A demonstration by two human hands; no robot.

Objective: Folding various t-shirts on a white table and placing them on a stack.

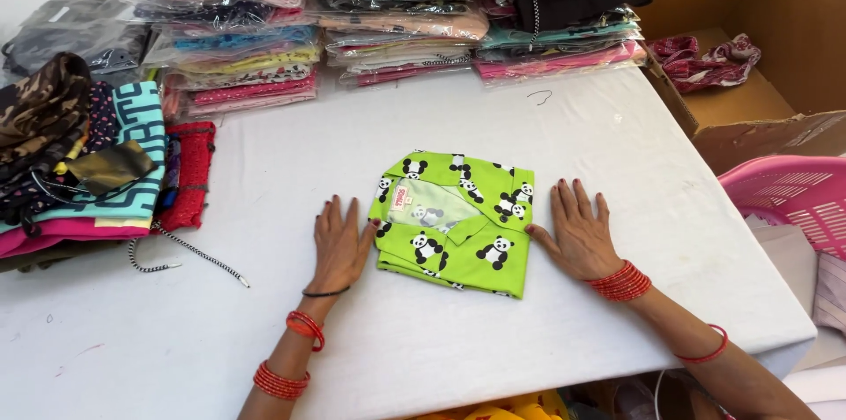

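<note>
Folded green panda-print garment (458, 222) sits mid-frame on the white desk (564, 120). Left hand (339, 244) lies flat and open, fingertips touching its left edge; right hand (577, 230) flat and open against the right edge; neither grips anything. Best bet: press evenly from both sides, keep edges square, collar centred. Bagged clothes stacks (388, 6) across the top, loose fabric pile (79, 156) at left, cardboard box (758, 85) upper right, pink basket (793, 195) right
</note>
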